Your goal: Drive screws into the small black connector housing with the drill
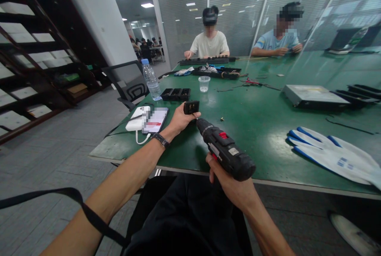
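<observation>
The left hand (178, 121) is pinching a small black rectangular plastic part (191, 107) between thumb and fingers, holding it just above the green tabletop (262, 117) near its front edge. The right hand (230, 184) is wrapped shut around the grip of a black cordless screwdriver with a red switch (224, 151), and the tool's tip is pointing at the underside of the part, touching or almost touching it. By the look of it, a screw in the part is being driven or loosened; the tip needs to sit square in the screw head while the left hand is keeping the part from turning.

A tiny brass-coloured piece (222, 119) is lying loose on the tabletop just beside the tool's nose. To the left, a phone on a white power bank (137, 123) is lying near the corner. White and blue work gloves (333, 153) are resting well to the right, leaving bare surface between. The tool's body is hanging over the front edge, above the lap.
</observation>
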A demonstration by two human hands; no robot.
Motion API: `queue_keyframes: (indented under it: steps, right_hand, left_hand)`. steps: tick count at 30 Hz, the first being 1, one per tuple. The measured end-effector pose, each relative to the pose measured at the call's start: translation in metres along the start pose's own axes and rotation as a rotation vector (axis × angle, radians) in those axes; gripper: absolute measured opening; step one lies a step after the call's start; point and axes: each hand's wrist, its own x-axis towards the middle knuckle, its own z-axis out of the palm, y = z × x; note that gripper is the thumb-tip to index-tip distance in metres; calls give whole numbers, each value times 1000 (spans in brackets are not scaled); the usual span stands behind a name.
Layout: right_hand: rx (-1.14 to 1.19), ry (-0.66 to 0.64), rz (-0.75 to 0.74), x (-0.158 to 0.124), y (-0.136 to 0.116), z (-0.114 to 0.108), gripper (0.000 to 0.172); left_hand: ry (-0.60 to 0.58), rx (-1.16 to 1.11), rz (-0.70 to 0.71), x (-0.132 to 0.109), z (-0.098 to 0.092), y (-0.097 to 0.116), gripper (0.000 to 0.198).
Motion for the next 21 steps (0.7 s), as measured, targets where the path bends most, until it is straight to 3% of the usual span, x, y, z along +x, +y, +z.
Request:
queue_keyframes:
  steps: [21]
  right_hand:
    - [27, 3, 13, -2, 3, 2, 40]
  left_hand:
    - [-40, 8, 73, -1, -2, 2, 46]
